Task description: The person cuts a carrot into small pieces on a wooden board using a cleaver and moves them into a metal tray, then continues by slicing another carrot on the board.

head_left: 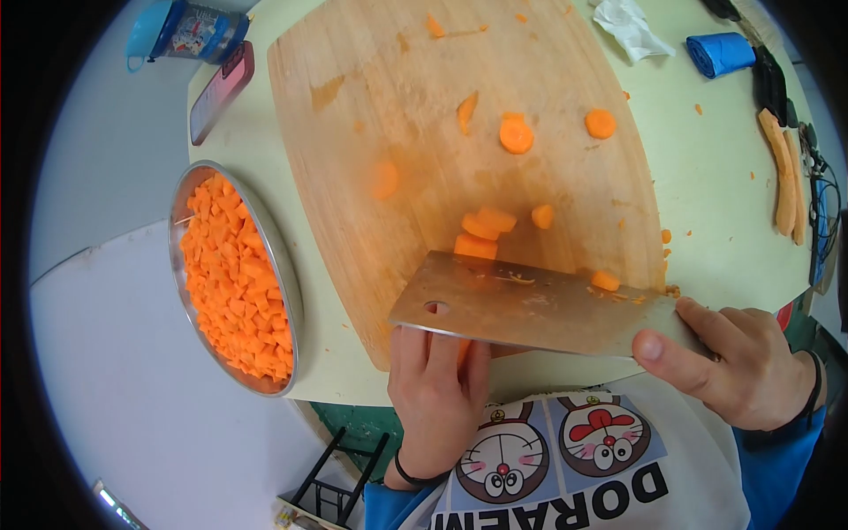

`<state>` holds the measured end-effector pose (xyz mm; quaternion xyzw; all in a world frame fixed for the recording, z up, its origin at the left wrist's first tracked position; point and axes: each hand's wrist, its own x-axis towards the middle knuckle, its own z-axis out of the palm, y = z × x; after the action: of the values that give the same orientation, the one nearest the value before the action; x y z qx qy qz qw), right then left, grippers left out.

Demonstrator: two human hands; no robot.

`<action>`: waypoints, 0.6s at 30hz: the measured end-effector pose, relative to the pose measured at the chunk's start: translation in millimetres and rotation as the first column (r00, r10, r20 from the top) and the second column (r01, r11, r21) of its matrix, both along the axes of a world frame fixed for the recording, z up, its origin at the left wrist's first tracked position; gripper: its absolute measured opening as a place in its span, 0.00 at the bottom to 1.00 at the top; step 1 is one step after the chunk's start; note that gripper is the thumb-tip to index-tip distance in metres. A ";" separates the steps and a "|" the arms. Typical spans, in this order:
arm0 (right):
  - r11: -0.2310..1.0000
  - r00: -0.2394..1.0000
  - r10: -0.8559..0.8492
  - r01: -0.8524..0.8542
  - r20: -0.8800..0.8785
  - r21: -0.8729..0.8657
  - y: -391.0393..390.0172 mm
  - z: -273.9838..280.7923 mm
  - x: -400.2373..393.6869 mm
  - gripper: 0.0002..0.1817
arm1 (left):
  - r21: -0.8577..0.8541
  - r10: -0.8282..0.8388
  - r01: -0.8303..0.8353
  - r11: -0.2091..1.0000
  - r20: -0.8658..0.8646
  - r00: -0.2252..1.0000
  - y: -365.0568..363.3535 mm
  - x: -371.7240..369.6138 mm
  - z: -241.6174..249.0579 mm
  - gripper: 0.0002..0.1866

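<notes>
My right hand (742, 367) is closed around the handle end of a broad cleaver (539, 305), whose blade lies across the near part of the wooden cutting board (353, 115). Beside the blade, my left hand (437, 397) grips a carrot; the blade hides its fingertips and most of the carrot, with a bit of orange showing between the fingers. Just past the blade are cut carrot pieces (477, 246). Farther out on the board lie carrot slices, one round slice (516, 133) near the middle and another (601, 124) to the right.
A metal bowl (294, 309) full of diced carrot stands left of the board. Behind it are a phone (221, 93) and a blue cup (199, 34). On the right lie a crumpled tissue (632, 28), a blue roll (720, 55) and long tan wooden-looking handles (782, 172).
</notes>
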<state>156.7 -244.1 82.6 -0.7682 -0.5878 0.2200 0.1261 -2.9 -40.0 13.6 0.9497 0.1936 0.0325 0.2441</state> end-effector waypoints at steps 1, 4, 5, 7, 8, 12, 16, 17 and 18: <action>1.000 1.000 -0.002 0.002 -0.005 -0.013 0.3 1.1 -0.3 0.37 | 0.003 0.001 -0.001 1.000 0.000 1.000 -0.2 0.0 -0.3 0.21; 1.000 1.000 -0.005 0.005 -0.022 -0.022 1.5 3.2 0.3 0.37 | 0.000 0.004 -0.004 1.000 0.001 1.000 -0.4 -0.1 -0.5 0.21; 1.000 0.999 -0.007 0.006 -0.035 -0.017 2.0 3.3 0.5 0.37 | -0.004 0.006 -0.006 1.000 0.002 1.000 -0.4 -0.3 -0.4 0.21; 1.000 0.999 -0.009 0.009 -0.041 -0.016 2.8 2.9 -0.2 0.38 | -0.019 0.005 -0.005 1.000 -0.007 1.000 -0.2 -0.3 1.1 0.21; 1.000 0.999 -0.013 0.012 -0.046 -0.014 3.2 2.7 -0.3 0.38 | -0.031 0.003 -0.003 1.000 -0.015 1.000 0.0 -0.3 1.6 0.22; 0.997 0.993 -0.011 0.002 -0.116 -0.073 4.3 7.8 3.0 0.38 | -0.098 0.075 -0.083 0.992 -0.082 0.994 -2.0 -3.1 0.7 0.22; 0.989 0.994 0.006 -0.022 -0.106 -0.149 7.0 12.0 3.0 0.38 | -0.057 0.006 -0.007 0.998 -0.024 1.000 0.6 -3.5 -0.9 0.22; 0.987 0.994 0.004 -0.022 -0.113 -0.162 8.2 12.5 3.4 0.38 | -0.042 -0.015 0.014 0.999 -0.004 1.000 1.1 -3.6 -1.3 0.22; 0.986 0.993 0.007 -0.026 -0.114 -0.165 8.7 12.3 2.7 0.38 | -0.045 -0.012 0.011 0.999 -0.006 1.000 1.1 -3.6 -1.8 0.22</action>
<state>159.5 -235.4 94.9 -0.7575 -0.5655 0.3125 0.0930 -6.5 -38.9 11.8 0.9452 0.1896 0.0238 0.2648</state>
